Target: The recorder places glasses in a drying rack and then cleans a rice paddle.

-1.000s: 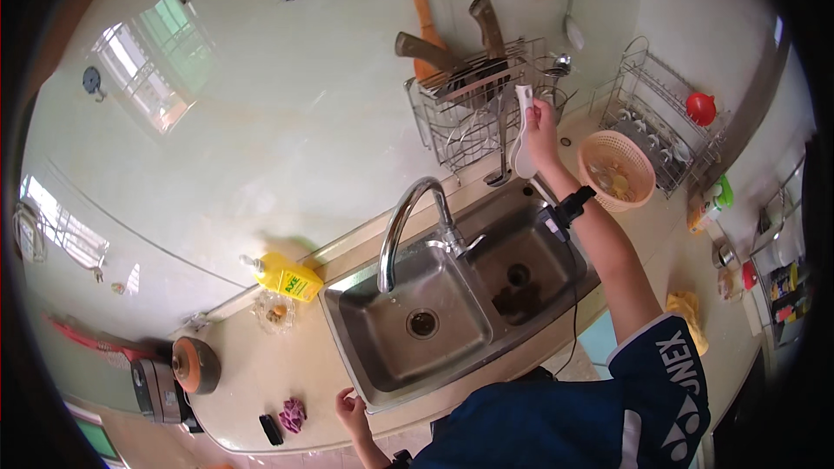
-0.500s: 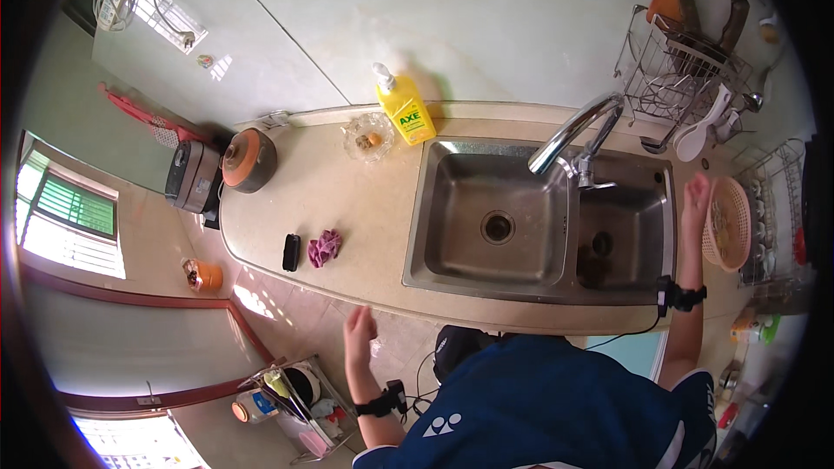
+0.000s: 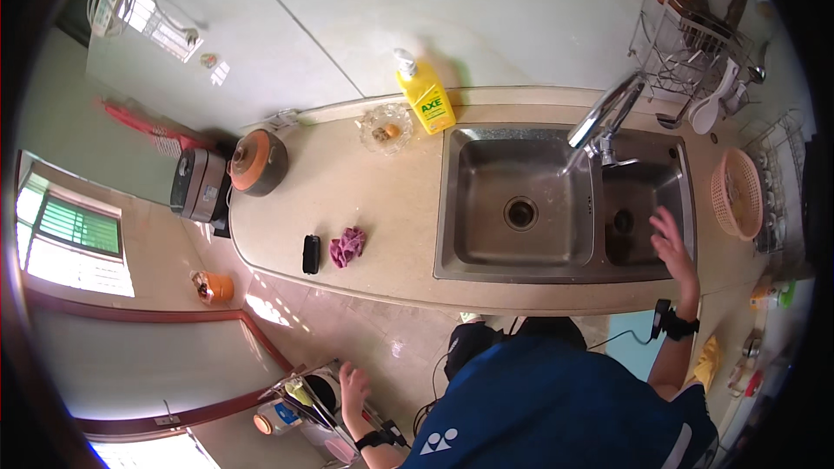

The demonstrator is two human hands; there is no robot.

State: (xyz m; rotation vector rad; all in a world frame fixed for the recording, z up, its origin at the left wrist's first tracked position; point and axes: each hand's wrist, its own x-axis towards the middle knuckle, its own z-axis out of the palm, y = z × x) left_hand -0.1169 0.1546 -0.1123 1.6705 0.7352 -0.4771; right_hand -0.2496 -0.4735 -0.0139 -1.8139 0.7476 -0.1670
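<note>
My right hand [image 3: 673, 247] hovers over the right basin [image 3: 638, 200] of the steel double sink [image 3: 445, 243], fingers spread and holding nothing. Off the counter's front edge, at the lower left, my left hand [image 3: 353, 386] is raised in the air, its fingers apart with nothing in them. It is nearest to a crumpled purple cloth [image 3: 347, 247] and a small black case [image 3: 311, 254] on the counter. A chrome faucet [image 3: 608, 113] rises behind the sink. Left of the sink stand a yellow pump bottle [image 3: 427, 97] and a glass dish [image 3: 385, 128] holding small brownish items.
A lidded clay pot [image 3: 260, 161] and a rice cooker [image 3: 200, 184] stand at the counter's left end. Right of the sink are a pink basket [image 3: 737, 194], a wire rack [image 3: 691, 48] with knives and ladles, and a dish rack [image 3: 779, 182]. A cart [image 3: 321, 417] is beside my left arm.
My right hand has moved from beside the pink basket to above the right basin, and its fingers have spread. My left hand has moved down and opened. The view has shifted slightly.
</note>
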